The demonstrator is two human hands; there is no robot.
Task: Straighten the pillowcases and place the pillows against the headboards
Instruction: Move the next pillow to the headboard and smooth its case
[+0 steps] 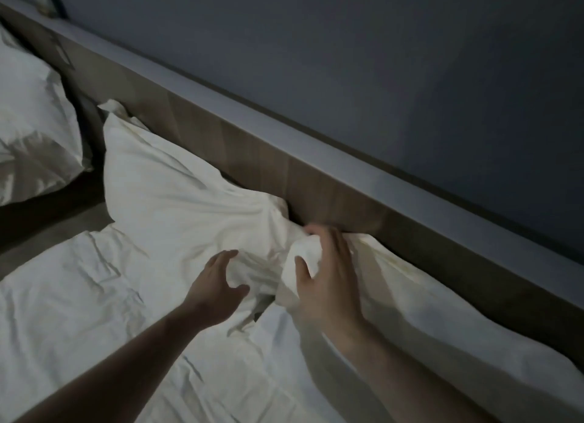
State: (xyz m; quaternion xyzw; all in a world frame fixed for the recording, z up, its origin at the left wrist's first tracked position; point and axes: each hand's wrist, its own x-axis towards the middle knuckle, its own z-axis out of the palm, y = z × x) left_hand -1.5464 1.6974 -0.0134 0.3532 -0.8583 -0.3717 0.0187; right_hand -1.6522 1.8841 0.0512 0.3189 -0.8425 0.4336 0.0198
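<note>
A white pillow (pixel 177 182) leans against the wooden headboard (pixel 252 157), its near end bunched into folds. My right hand (pixel 325 274) grips that bunched pillowcase end, thumb and fingers curled round the cloth. My left hand (pixel 218 283) hovers just left of the bunch with fingers spread and curved, holding nothing. A second white pillow (pixel 442 312) lies along the headboard to the right, partly under my right forearm.
A third white pillow (pixel 34 122) lies on the neighbouring bed at far left, across a dark gap (pixel 47 214). A rumpled white duvet (pixel 94 296) covers the near bed. A dark wall (pixel 379 59) rises above the headboard ledge.
</note>
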